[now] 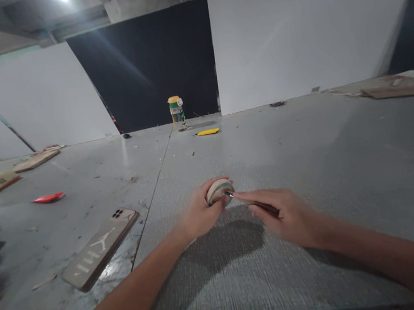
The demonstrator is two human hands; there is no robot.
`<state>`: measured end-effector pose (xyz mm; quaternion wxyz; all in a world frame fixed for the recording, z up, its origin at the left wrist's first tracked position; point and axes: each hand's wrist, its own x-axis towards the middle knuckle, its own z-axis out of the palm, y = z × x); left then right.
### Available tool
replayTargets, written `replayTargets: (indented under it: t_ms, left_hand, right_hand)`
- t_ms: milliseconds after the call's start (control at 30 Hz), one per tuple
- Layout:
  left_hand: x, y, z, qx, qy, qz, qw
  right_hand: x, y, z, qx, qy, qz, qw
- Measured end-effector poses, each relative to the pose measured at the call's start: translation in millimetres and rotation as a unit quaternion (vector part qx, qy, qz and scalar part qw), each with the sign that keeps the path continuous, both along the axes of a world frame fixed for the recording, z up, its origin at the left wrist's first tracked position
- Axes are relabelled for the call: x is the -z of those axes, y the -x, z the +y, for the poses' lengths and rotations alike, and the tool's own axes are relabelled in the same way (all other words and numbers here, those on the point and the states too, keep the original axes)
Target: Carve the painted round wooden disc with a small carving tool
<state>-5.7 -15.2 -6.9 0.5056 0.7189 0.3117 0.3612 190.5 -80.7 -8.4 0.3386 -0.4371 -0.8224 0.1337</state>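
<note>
My left hand (pixel 198 214) is closed round a small round wooden piece (pixel 218 191) with a green band, holding it just above the grey table (pixel 311 158). My right hand (pixel 281 214) pinches a thin dark tool (pixel 258 205) like a pencil or small blade. The tool's tip touches the edge of the round piece. Both forearms reach in from the bottom of the view and cast a shadow on the table below the hands.
A phone in a tan case (pixel 101 247) lies face down to the left. A yellow-capped bottle (pixel 177 112) and a yellow utility knife (pixel 208 132) sit at the back. A red scrap (pixel 48 198) and wooden boards (pixel 35 160) lie far left. More boards (pixel 399 89) rest far right.
</note>
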Motion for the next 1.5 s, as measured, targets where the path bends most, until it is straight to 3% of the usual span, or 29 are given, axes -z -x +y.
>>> replayTargets:
  t_ms: [233, 467, 600, 867, 1267, 1500]
  left_hand:
    - [-0.4, 3.6, 1.5, -0.002, 0.010, -0.012, 1.000]
    - [1.4, 4.4, 4.1, 0.066, 0.039, -0.076, 0.994]
    - [0.6, 6.5, 5.1, 0.080, 0.054, -0.056, 0.994]
    - [1.1, 13.1, 5.6, 0.156, 0.178, -0.046, 0.971]
    - [3.3, 13.8, 8.3, 0.162, 0.139, -0.036, 0.976]
    - [11.0, 7.4, 13.1, 0.058, -0.053, -0.013, 0.997]
  right_hand:
    - [0.6, 0.3, 0.8, 0.010, -0.003, -0.012, 1.000]
    - [1.9, 0.2, 0.3, 0.005, -0.021, -0.006, 1.000]
    - [0.4, -0.2, -1.6, 0.003, -0.018, -0.004, 1.000]
    - [-2.0, -0.7, -0.7, 0.003, 0.006, 0.016, 1.000]
    - [-2.2, 0.6, -1.2, -0.007, 0.038, 0.033, 0.999]
    - [-1.1, -0.8, -0.3, 0.009, 0.089, 0.055, 0.995]
